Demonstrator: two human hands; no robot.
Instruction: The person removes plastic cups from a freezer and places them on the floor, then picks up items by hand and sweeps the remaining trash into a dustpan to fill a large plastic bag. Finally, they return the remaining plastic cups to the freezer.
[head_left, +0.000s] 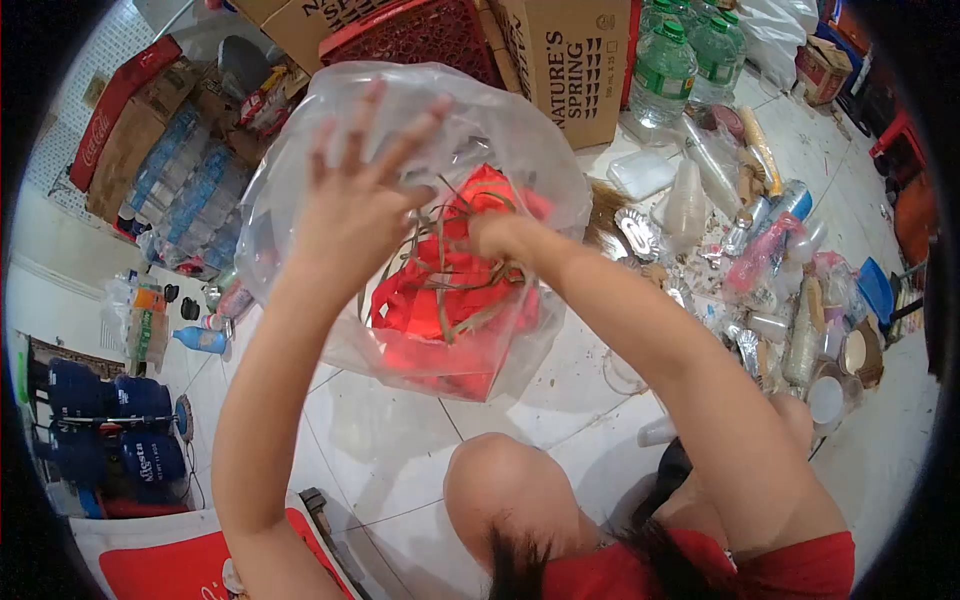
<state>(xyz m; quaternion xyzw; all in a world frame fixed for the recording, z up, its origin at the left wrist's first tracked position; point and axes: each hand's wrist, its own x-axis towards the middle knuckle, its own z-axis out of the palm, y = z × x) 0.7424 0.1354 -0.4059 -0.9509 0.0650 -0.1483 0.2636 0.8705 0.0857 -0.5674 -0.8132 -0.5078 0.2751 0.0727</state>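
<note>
A large clear plastic bag stands open on the tiled floor. Inside it lie bright red items with thin brown-green ribbons or strings. My left hand is raised over the bag's left side, its fingers spread and slightly blurred, with nothing in it. My right hand reaches into the bag at the red items; its fingers are bent down among them and mostly hidden, so its hold cannot be made out.
Cardboard boxes and a red crate stand behind the bag. Green-capped bottles are at the back right. Foil trays, plastic cups and wrappers litter the right floor. Bottled-water packs stand at left.
</note>
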